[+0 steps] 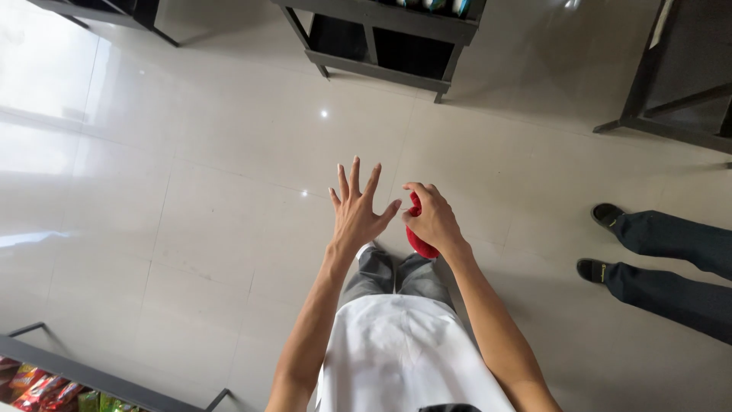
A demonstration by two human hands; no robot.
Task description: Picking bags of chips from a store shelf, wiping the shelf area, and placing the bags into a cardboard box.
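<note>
Fingers of the left hand [358, 212] spread open in the air, while the right hand [431, 219] just beside it grips a red object [417, 241] above the tiled floor [191, 198], near another person's 2 legs [671, 259].

Both bare forearms reach forward and down from the wearer's chest. The left hand [356, 216] is flat and open, back facing the camera, all five fingers spread wide. Just beside it, the right hand [431, 219] is curled, its grip closed, wrist slightly bent.
</note>
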